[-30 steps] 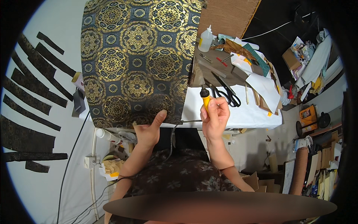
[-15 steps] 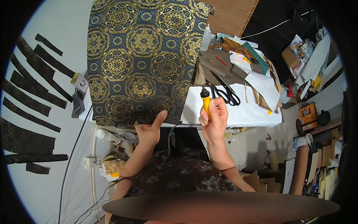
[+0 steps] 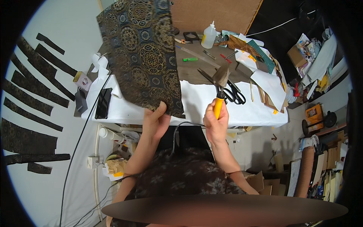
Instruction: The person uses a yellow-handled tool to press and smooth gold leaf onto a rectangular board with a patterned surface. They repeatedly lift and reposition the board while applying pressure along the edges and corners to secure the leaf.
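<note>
Pinched at its lower edge by my left hand, a piece of dark brocade fabric with gold and blue medallions stands up over the table, smeared by motion. The fingers behind the fabric are hidden. My right hand is closed round the yellow handle of a mini iron. Its flat, pointed metal head points up and away from me, and a dark cable runs toward my right hand. Behind the iron's head lie black-handled scissors on white paper.
White paper covers the table. Farther back are a clear squeeze bottle, a green knife and paper scraps. To the left lie a dark phone and a tin. Dark fabric strips hang on the left wall.
The fabric has turned and swung left, uncovering the phone and the tabletop behind. In my right hand the iron has turned, so its flat metal head now shows.
</note>
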The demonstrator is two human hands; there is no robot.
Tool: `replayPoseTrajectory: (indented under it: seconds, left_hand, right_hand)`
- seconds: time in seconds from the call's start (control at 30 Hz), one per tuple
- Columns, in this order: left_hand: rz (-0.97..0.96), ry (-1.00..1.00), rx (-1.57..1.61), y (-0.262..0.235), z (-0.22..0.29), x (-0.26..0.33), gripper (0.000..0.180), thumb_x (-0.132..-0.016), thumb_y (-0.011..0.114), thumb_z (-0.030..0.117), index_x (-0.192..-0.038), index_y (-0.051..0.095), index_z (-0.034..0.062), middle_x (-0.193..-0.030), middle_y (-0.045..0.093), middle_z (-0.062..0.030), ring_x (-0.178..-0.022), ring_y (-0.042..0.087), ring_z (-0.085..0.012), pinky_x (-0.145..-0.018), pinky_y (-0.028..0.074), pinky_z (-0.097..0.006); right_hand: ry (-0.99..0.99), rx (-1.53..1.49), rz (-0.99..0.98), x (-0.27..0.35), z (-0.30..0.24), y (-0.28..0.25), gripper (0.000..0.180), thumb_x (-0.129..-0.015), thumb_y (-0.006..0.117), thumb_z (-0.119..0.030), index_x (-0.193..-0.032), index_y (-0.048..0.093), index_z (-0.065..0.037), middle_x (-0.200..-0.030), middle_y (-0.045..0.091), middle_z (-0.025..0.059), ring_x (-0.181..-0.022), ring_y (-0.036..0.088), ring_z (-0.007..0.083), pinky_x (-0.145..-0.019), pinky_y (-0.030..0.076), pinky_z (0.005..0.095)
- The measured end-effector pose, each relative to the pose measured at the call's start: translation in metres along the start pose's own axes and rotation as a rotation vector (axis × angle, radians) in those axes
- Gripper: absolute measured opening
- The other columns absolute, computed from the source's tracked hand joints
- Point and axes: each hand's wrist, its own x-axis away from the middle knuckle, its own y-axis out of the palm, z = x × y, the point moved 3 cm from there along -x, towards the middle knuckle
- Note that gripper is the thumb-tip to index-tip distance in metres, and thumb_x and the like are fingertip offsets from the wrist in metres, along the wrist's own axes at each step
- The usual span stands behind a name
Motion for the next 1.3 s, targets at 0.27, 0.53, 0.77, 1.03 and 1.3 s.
replayPoseTrajectory:
  seconds: [0.27,0.53,0.77,1.03,1.3]
  left_hand:
    - [-0.450,-0.201,0.236,-0.013,-0.044,-0.045,0.067,-0.085,0.083,0.017,-0.140,0.045,0.0102,-0.087,0.068,0.0039,-0.125,0.054,-0.0230,-0.124,0.023,-0.060]
    - [-0.275,-0.473,0.154,-0.052,-0.071,-0.048,0.080,-0.097,0.063,0.046,-0.155,0.029,0.0037,-0.133,0.057,-0.0174,-0.137,0.045,-0.0321,-0.121,0.030,-0.047]
    - [0.010,-0.219,0.347,-0.130,-0.007,0.020,0.058,-0.105,0.046,0.044,-0.152,0.042,0.0118,-0.154,0.045,-0.0169,-0.143,0.043,-0.0345,-0.117,0.038,-0.054]
    - [0.647,-0.440,-0.239,-0.175,0.015,0.027,0.044,-0.091,0.064,0.004,-0.133,0.055,-0.0027,-0.123,0.066,-0.0155,-0.109,0.067,-0.0260,-0.089,0.059,-0.038]
    - [0.503,0.178,-1.166,-0.132,0.028,-0.007,0.041,-0.092,0.063,-0.001,-0.132,0.054,-0.0028,-0.118,0.066,-0.0128,-0.109,0.066,-0.0266,-0.103,0.048,-0.040]
  right_hand:
    - [0.314,-0.048,-0.002,0.001,0.015,0.023,0.025,-0.099,0.067,-0.010,-0.111,0.045,-0.013,-0.077,0.054,-0.0043,-0.047,0.036,0.0011,-0.041,0.023,0.0182]
    - [0.394,-0.090,0.202,-0.022,0.035,0.002,0.026,-0.094,0.069,-0.002,-0.106,0.049,-0.013,-0.074,0.053,-0.0039,-0.043,0.032,0.0018,-0.039,0.018,0.0211]
    - [0.291,0.337,0.295,-0.051,0.050,-0.078,0.034,-0.082,0.083,-0.004,-0.095,0.053,-0.010,-0.082,0.054,-0.0033,-0.072,0.049,0.0053,-0.067,0.042,0.0214]
    - [0.040,0.779,0.324,-0.054,0.067,-0.124,0.023,-0.102,0.067,-0.026,-0.097,0.064,-0.003,-0.080,0.066,0.0001,-0.076,0.057,0.0065,-0.073,0.047,0.0234]
    - [-0.106,0.719,0.252,-0.028,0.021,-0.117,0.018,-0.106,0.057,-0.020,-0.110,0.062,-0.002,-0.077,0.053,-0.0054,-0.069,0.045,0.0036,-0.062,0.035,0.0200]
